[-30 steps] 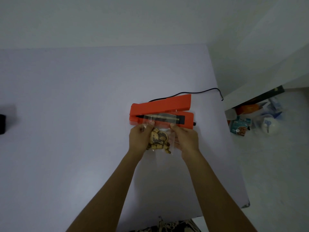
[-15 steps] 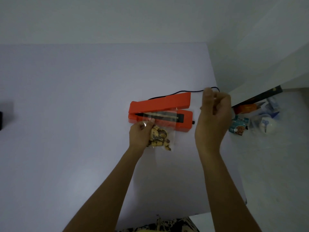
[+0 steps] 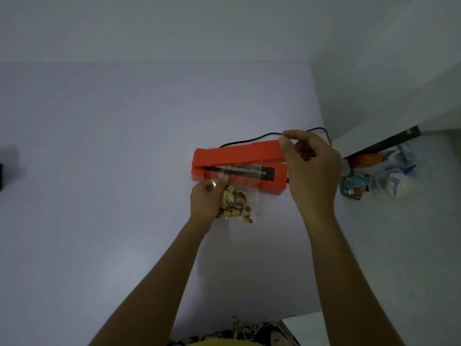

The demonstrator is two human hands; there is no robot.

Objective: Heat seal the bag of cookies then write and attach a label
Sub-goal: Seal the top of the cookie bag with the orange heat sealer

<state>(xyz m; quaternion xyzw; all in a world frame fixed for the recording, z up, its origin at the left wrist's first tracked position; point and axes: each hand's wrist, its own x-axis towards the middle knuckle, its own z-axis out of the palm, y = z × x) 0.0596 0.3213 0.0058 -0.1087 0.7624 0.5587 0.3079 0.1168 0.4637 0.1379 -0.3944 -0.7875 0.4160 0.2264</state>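
An orange heat sealer [image 3: 237,156] lies on the pale purple table [image 3: 99,171] with its lid raised. A clear bag of cookies [image 3: 235,202] rests in front of it, and the bag's open top lies across the dark sealing strip. My left hand [image 3: 205,198] pinches the bag's left upper edge and holds it in place. My right hand [image 3: 309,171] is at the free right end of the raised lid, thumb and fingertips curled at its tip; whether they touch the lid I cannot tell.
The sealer's black cord [image 3: 262,136] runs back to the table's right edge. Beyond that edge, on the floor, lie a teal packet [image 3: 354,187], an orange item [image 3: 366,159] and white bags [image 3: 399,181]. A dark object [image 3: 1,173] sits at the far left.
My right hand let go of the bag, rose, and moved to the right end of the sealer's lid. The left hand stayed on the bag.
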